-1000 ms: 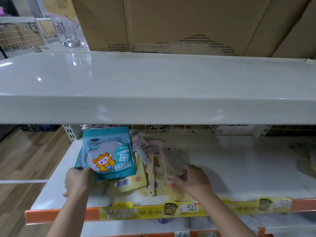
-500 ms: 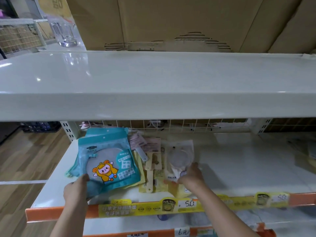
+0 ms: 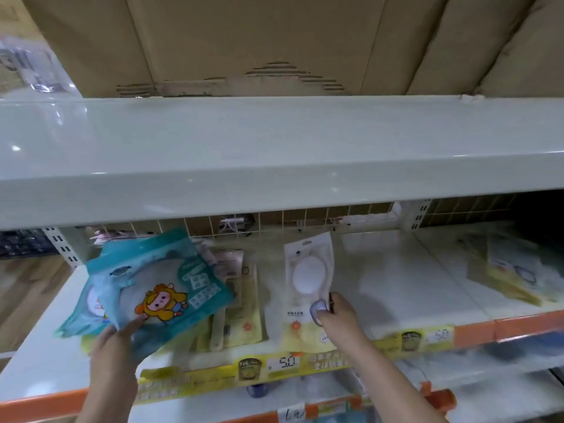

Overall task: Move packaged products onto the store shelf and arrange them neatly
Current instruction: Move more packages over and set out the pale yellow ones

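My left hand grips the lower edge of a teal packet with a cartoon figure, with a second teal packet behind it, tilted above the left end of the white shelf. My right hand pinches a white and yellow packet with a round white puff by its right edge, lifted upright over the shelf. Yellow packets with wooden-coloured tools lie flat between my hands.
An upper white shelf overhangs the working shelf, with cardboard boxes on it. A wire grid backs the shelf. More packets lie at the far right. An orange and yellow price strip runs along the front edge.
My right hand has lifted the white and yellow packet and carried it to the right. My left hand has tilted the teal packets more to the left. The view has shifted right.
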